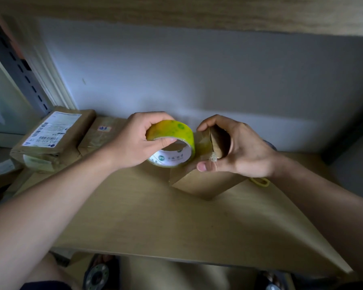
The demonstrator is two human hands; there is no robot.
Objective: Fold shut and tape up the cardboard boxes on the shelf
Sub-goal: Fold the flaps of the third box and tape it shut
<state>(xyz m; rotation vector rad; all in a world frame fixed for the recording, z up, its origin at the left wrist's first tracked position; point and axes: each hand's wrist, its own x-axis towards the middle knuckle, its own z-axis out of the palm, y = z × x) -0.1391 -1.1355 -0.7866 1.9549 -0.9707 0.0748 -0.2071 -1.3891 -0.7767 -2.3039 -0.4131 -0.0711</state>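
A yellowish roll of clear tape [172, 132] with a white inner core is gripped by my left hand [134, 141], thumb through the core, just above the wooden shelf [145, 216]. A short strip of tape runs from the roll to the top of a small brown cardboard box [203, 181] standing on the shelf. My right hand [237, 149] grips the top of this box, thumb pressing the tape end on its near face and fingers curled over the folded flaps.
Two taped cardboard parcels sit at the back left: one with a white shipping label [52, 139], another behind it with a small red-lettered sticker [101, 137]. A yellow loop [260, 182] lies beside the small box. The grey wall is close behind; an upper shelf hangs overhead.
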